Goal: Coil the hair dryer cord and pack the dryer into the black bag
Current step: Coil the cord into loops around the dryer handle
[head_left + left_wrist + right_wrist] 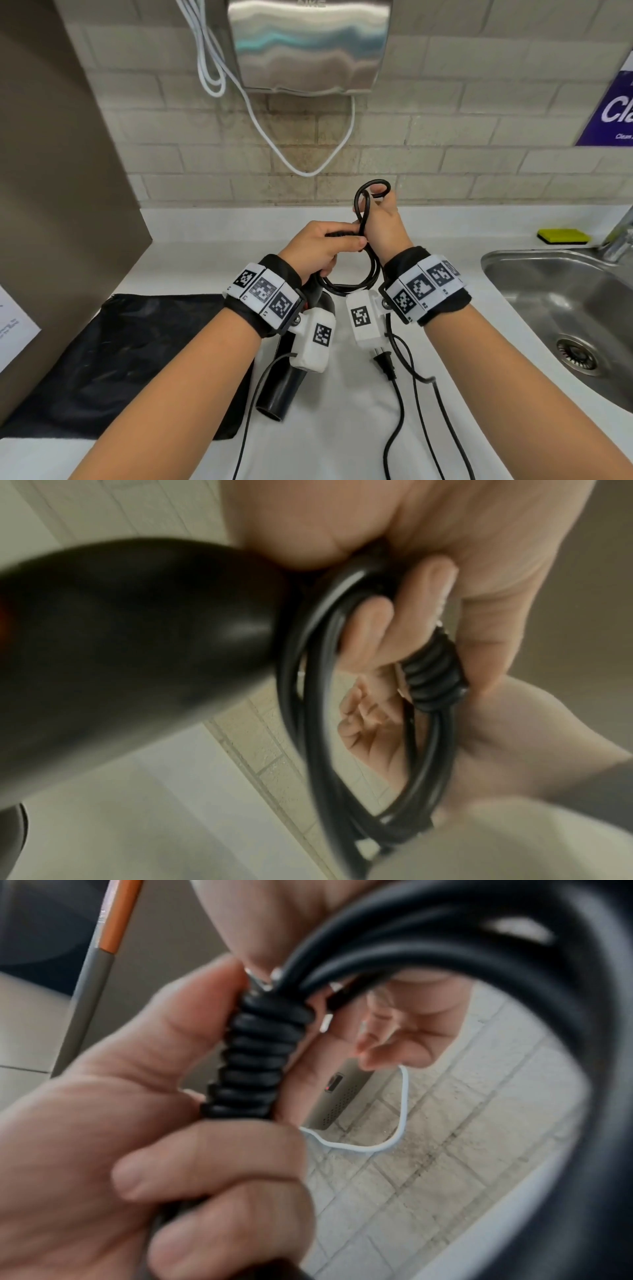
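My left hand (322, 250) grips the handle end of the black hair dryer (287, 377), whose barrel hangs down toward the white counter (342, 428). Its fingers (394, 620) also hold cord loops (308, 669) by the ribbed strain relief (431, 674). My right hand (380, 222) pinches the black cord (363, 205) in a raised loop just above the left hand. In the right wrist view the cord (445, 934) arcs over the strain relief (260, 1056). The plug (385, 365) and loose cord trail on the counter. The black bag (120, 359) lies flat at left.
A steel sink (548, 308) fills the right side, with a yellow sponge (561, 236) and a faucet (620, 236) behind it. A wall hand dryer (308, 44) with a white cable (301, 164) hangs ahead. A brown panel (51, 171) bounds the left.
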Tool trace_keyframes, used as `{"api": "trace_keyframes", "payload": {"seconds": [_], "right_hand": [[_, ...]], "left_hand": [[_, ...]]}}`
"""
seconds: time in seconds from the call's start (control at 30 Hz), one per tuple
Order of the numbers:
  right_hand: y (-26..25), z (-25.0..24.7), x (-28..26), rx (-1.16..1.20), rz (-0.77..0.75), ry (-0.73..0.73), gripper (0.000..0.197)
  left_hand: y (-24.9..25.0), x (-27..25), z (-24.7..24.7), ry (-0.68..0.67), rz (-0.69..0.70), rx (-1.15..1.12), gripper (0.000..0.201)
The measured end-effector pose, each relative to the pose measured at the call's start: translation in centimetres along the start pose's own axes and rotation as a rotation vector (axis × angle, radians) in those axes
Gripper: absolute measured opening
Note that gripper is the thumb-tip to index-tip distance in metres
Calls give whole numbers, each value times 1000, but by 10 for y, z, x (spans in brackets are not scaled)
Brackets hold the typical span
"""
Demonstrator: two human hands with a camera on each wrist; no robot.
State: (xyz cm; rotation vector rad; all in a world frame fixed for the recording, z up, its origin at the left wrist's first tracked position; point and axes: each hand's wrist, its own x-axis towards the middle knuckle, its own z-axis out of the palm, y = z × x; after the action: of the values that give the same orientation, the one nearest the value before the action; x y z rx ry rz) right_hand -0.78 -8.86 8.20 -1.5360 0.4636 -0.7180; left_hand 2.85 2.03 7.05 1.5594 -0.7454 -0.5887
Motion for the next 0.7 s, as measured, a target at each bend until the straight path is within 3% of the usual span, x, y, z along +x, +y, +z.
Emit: {"api": "trace_keyframes", "payload": {"seconds": [0.17,0.27,0.4,0.5,0.57,0.63,0.7], "right_hand": [[-16,0,-5,60,-130,177,44],[-34,-3,-11,122,-150,165,43],[-31,-10,-13,-92,-103,3,38],[-6,-14,-20,-484,15,-286,41],[14,-17,-26,-585,72,-469,31],[27,-22,-28,-550,91,-515,15],[31,-29,-23,-587,99,-493,21]], "left_hand": [[0,5,3,146,-2,-52,17],[0,8,3,180,5,-73,13],[-3,8,-3,247,9,-103,9],[-4,7,-10,283,10,-119,12],[-5,6,-14,283,9,-112,10],[-5,5,-17,273,7,-99,8],[-5,3,-20,261,4,-82,7]]}}
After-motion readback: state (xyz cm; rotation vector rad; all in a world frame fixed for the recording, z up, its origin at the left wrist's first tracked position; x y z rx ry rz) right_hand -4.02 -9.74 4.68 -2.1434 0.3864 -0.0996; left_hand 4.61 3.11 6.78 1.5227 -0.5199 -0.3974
